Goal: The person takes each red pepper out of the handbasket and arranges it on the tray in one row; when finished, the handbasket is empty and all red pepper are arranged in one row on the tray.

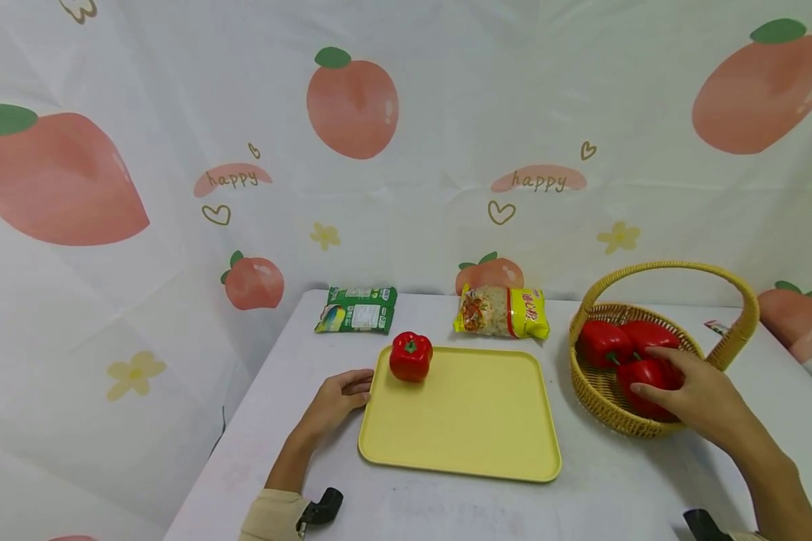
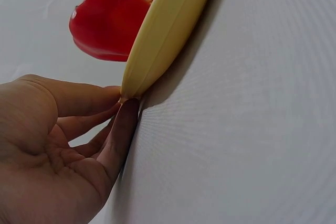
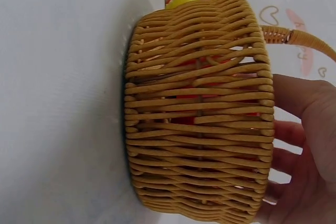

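At the left rim of the yellow tray (image 1: 460,421), my left hand (image 1: 334,402) pinches the edge between thumb and fingers. One red bell pepper (image 1: 411,357) with a green stem sits in the tray's far left corner; it shows beyond the tray in the left wrist view. My right hand (image 1: 707,394) reaches over the near right side of the wicker basket (image 1: 612,409), thumb and fingers around a red bell pepper (image 1: 643,376). Two more bell peppers (image 1: 604,343) lie beside it. The basket's woven wall (image 3: 199,129) hides the fingertips in the right wrist view.
Behind the tray lie a green snack packet (image 1: 359,310) and a yellow noodle packet (image 1: 501,312). The basket's tall arched handle (image 1: 670,265) rises over the peppers. A fruit-printed cloth (image 1: 406,218) hangs along the back of the white table (image 1: 446,507).
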A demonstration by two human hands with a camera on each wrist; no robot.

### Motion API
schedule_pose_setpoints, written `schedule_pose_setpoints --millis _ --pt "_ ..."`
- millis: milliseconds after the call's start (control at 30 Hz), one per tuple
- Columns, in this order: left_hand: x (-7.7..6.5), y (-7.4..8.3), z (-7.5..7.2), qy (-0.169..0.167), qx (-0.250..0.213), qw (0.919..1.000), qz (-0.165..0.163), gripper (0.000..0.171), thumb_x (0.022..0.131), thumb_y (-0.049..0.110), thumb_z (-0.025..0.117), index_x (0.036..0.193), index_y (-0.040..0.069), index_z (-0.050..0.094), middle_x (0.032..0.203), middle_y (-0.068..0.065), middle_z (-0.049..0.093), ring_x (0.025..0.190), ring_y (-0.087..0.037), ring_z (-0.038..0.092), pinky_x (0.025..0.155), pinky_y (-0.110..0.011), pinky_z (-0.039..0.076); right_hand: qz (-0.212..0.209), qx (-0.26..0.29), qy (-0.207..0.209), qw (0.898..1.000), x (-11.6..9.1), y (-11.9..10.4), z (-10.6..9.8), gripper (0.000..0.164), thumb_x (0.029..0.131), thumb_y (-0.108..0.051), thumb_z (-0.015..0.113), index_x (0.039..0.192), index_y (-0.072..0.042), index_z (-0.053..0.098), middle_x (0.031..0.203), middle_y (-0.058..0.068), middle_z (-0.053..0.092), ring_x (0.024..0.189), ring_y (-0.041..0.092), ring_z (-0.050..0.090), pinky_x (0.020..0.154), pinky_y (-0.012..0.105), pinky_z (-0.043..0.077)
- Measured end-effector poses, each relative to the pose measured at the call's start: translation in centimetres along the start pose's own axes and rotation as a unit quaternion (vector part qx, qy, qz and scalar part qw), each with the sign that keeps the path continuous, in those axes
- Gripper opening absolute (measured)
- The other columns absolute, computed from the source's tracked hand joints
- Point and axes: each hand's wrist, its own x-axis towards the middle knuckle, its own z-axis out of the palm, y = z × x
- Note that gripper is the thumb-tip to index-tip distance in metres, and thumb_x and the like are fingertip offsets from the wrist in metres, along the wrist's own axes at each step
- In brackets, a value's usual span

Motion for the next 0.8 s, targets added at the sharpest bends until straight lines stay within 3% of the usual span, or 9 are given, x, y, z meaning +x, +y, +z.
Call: schedule_pose_setpoints --millis 200,500,800 --pt "0.1 -0.1 0.0 -0.001 -0.002 1.0000 0.001 0.044 0.100 0.000 0.067 0.144 -0.003 0.062 0.131 -0.014 0.073 0.125 -0.029 0.068 0.104 -0.039 0.058 0.005 0.025 0.010 1.000 -0.5 -0.3 -0.7 0.089 0.096 -0.050 0.075 0.154 0.008 0.041 0.145 0.048 0.039 0.123 0.069 0.041 0.091 0.082 0.048" --pt "-0.2 0.0 0.0 0.004 0.002 1.0000 0.000 0.043 0.100 0.001 0.067 0.143 -0.002 0.063 0.131 -0.013 0.073 0.124 -0.029 0.069 0.105 -0.042 0.058 -0.015 0.032 0.038 0.999 -0.8 -0.6 -1.2 0.089 0.097 -0.041 0.074 0.154 0.015 0.035 0.140 0.047 0.036 0.120 0.068 0.042 0.091 0.086 0.043" --pt "0.0 0.0 0.0 0.001 -0.003 1.0000 0.001 0.044 0.100 0.000 0.067 0.144 -0.003 0.062 0.131 -0.014 0.073 0.125 -0.029 0.068 0.105 -0.040 0.058 -0.016 0.046 0.051 0.998 -0.9 -0.3 -1.0 0.091 0.096 -0.047 0.075 0.157 0.008 0.037 0.148 0.046 0.037 0.127 0.068 0.039 0.090 0.089 0.038"
